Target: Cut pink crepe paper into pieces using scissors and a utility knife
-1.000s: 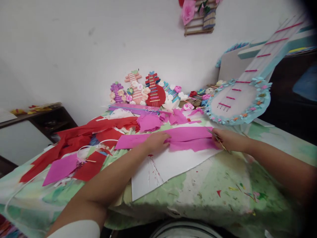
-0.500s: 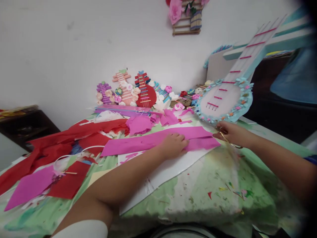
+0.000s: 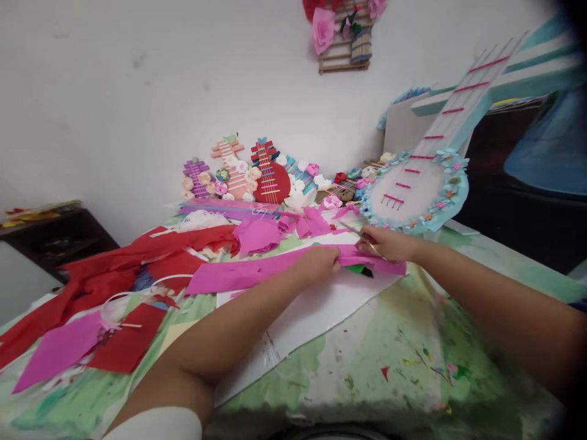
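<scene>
Head view: left hand (image 3: 318, 264) grips pink paper (image 3: 247, 271); right hand (image 3: 383, 243) holds scissors (image 3: 375, 248).

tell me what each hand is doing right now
Left hand: closed on pink paper.
Right hand: holding scissors, also at the paper.

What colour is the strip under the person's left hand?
The strip under the left hand is bright pink, leaning magenta; head view.

The right hand (image 3: 385, 243) has brought the scissors (image 3: 376, 249) in from the strip's right end, nearer the left hand (image 3: 318, 265). A green and black patch (image 3: 356, 268) now shows beside the pink strip (image 3: 247, 274).
</scene>
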